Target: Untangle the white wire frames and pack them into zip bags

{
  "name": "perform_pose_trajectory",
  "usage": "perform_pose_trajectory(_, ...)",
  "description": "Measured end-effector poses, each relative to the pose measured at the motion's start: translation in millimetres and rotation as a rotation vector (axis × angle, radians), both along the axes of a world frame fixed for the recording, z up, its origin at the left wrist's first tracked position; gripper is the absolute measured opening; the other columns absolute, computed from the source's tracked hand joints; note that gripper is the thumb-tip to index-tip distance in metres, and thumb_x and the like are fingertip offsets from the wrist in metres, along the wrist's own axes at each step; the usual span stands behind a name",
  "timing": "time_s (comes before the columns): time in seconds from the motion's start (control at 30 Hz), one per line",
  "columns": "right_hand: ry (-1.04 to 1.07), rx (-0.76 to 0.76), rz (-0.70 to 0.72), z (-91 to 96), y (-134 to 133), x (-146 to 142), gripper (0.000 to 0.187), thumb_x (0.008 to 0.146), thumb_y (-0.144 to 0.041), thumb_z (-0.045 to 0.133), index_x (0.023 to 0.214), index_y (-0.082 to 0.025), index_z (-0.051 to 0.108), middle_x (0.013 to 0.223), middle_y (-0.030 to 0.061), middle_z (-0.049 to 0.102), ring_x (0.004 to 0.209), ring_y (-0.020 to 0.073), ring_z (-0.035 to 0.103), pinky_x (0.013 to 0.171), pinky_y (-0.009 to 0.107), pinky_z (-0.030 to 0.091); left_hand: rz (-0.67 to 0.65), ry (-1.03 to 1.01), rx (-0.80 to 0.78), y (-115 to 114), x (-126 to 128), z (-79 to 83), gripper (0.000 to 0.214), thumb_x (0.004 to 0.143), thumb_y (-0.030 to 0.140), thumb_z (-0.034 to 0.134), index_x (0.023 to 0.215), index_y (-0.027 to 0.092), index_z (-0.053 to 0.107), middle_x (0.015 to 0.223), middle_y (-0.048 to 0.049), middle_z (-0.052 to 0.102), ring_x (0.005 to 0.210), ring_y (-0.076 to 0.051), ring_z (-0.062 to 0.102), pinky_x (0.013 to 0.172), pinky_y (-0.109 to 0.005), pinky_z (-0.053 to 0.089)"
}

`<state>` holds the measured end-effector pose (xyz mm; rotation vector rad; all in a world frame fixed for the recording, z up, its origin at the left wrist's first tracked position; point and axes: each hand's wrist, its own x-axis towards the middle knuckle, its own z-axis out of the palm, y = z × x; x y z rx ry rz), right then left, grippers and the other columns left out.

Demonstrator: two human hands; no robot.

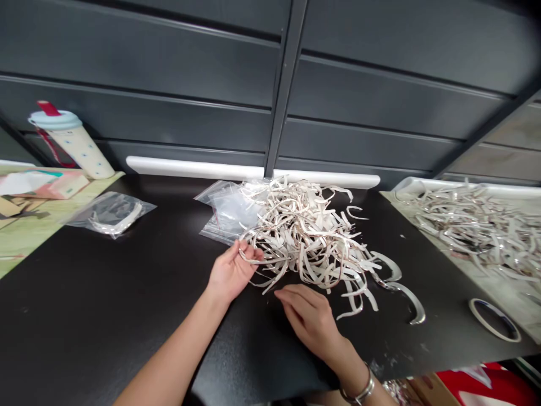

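A heap of thin curved white strips with shiny silver edges point(313, 225) lies tangled in the middle of the black table. At its near left edge, my left hand point(232, 273) is palm up, thumb and fingers pinching one end of a curved white strip point(249, 258). My right hand point(310, 316) hovers close to the heap's front edge, back of the hand up. Its fingers are pressed together, and whatever may be between the tips is hidden. Clear plastic bags point(226, 206) lie against the heap's left side.
A bagged bundle of strips point(116, 214) lies to the left, near a bottle point(76, 144) with a blue lid. On the right are a roll of tape point(494, 320) and a second heap of strips point(486, 228). Dark panels point(190, 90) rise behind the black table point(84, 316).
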<state>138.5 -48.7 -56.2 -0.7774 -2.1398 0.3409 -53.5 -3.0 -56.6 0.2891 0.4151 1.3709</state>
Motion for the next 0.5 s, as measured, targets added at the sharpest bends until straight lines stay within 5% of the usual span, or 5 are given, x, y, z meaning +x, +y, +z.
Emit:
perform_pose_trajectory(0.17, -0.104, 0.003, -0.153, 0.9, 19, 13, 0.023, 0.09, -0.01, 0.048, 0.099, -0.02, 0.066, 0.09, 0.0075, 0.067, 0.083, 0.0207, 0.062, 0.074, 0.036, 0.053, 0.1, -0.186, -0.042, 6, -25, 0.8, 0.04, 0.096, 0.023, 0.029, 0.058, 0.017, 0.041, 0.045, 0.0063, 0.037, 0.039, -0.006, 0.042, 0.062, -0.022, 0.052)
perform_pose_trajectory(0.37, -0.33, 0.044, -0.23, 2.9, 34, -5, 0.02, 0.088, -0.018, 0.055, 0.106, -0.016, 0.064, 0.098, 0.0111, 0.063, 0.088, 0.0255, 0.056, 0.079, 0.041, 0.047, 0.107, -0.24, -0.094, 8, -31, -7.7, 0.039, 0.096, 0.021, 0.028, 0.058, 0.018, 0.036, 0.043, 0.0072, 0.031, 0.035, -0.005, 0.034, 0.05, -0.019, 0.049)
perform_pose_trajectory(0.5, -0.539, 0.03, -0.221, 3.7, 38, -15, 0.03, 0.079, -0.023, 0.069, 0.109, -0.023, 0.063, 0.11, 0.0088, 0.06, 0.096, 0.0285, 0.051, 0.078, 0.04, 0.042, 0.106, -0.254, -0.104, 9, -31, -7.2, 0.039, 0.096, 0.022, 0.028, 0.058, 0.018, 0.035, 0.043, 0.0075, 0.029, 0.035, -0.005, 0.034, 0.05, -0.02, 0.049)
